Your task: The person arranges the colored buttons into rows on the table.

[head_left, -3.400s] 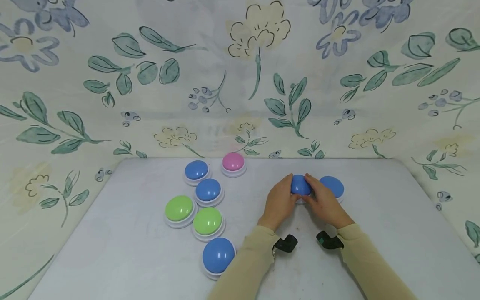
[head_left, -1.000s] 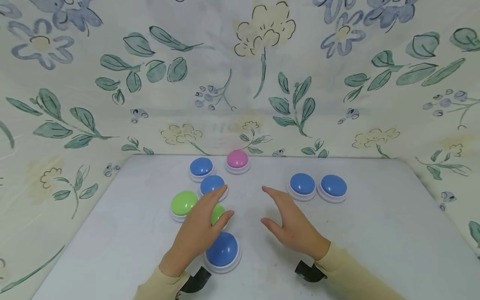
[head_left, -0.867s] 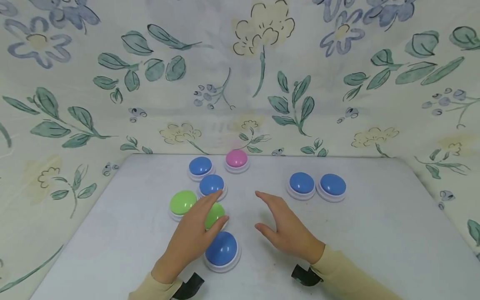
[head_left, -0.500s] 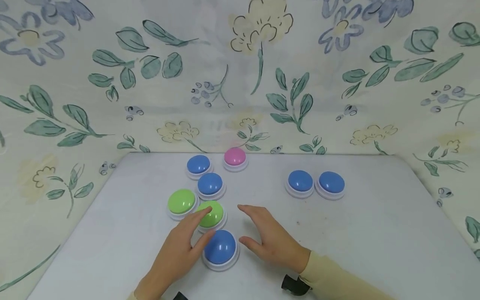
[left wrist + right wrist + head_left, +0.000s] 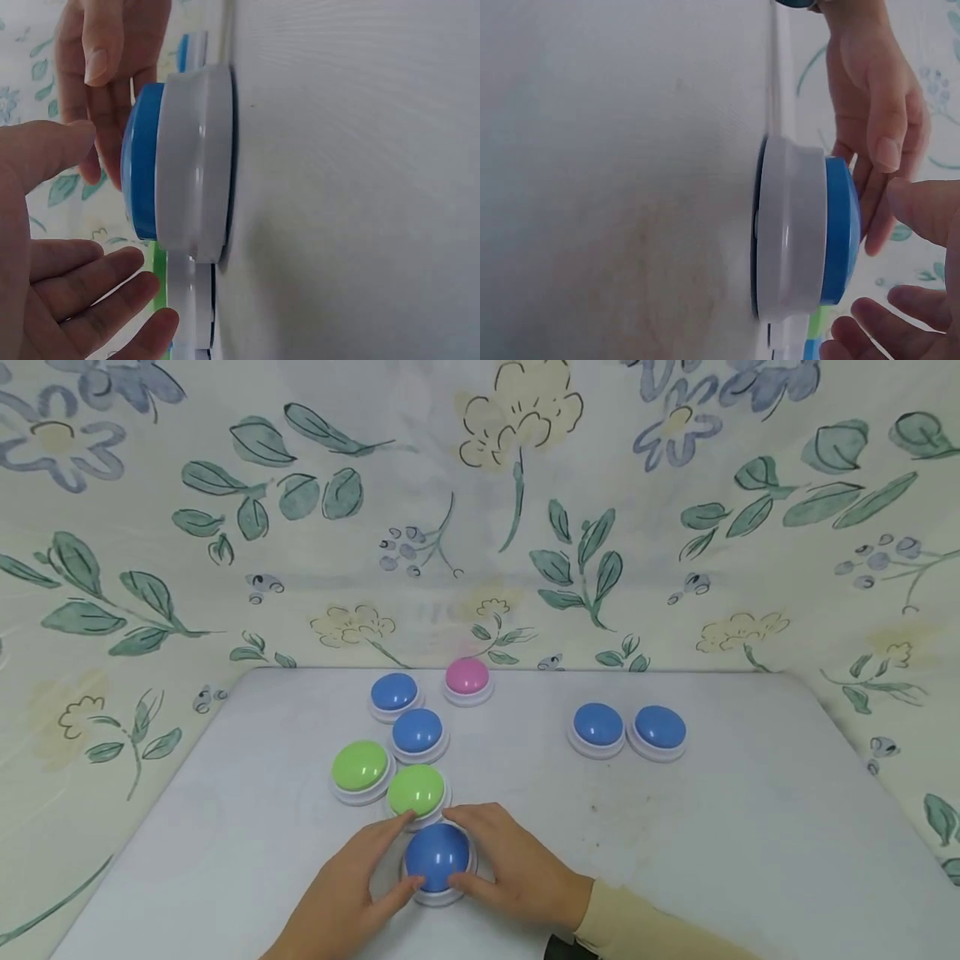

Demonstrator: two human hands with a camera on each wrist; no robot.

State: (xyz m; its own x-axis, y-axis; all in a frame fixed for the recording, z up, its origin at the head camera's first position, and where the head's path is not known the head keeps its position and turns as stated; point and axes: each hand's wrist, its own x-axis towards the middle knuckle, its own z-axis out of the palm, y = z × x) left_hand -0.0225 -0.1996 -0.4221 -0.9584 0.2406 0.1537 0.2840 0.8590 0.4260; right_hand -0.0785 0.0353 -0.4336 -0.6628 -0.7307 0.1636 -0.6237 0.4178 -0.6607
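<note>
A large blue dome push button [image 5: 437, 853] on a white round base sits flat on the table at the near middle. My left hand [image 5: 345, 885] curves along its left side, thumb near the front and fingers near the back. My right hand [image 5: 525, 868] mirrors it on the right. In the left wrist view, the left hand's fingers [image 5: 97, 296] are spread, with a gap before the white base [image 5: 196, 161]. The right wrist view likewise shows loose right fingers [image 5: 889, 326] just off the blue dome [image 5: 841, 232]. Right behind this button stands a green button [image 5: 416, 789].
Another green button [image 5: 359, 766], two blue buttons [image 5: 417, 731] [image 5: 393, 692] and a pink button [image 5: 467, 677] stand farther back on the left half. A pair of blue buttons [image 5: 597, 725] [image 5: 660, 727] stands side by side at the back right of the white table [image 5: 712, 843].
Both hands have let go of a blue button at the back right, leaving it beside another, and have come left and nearer, closing in around the large near blue button.
</note>
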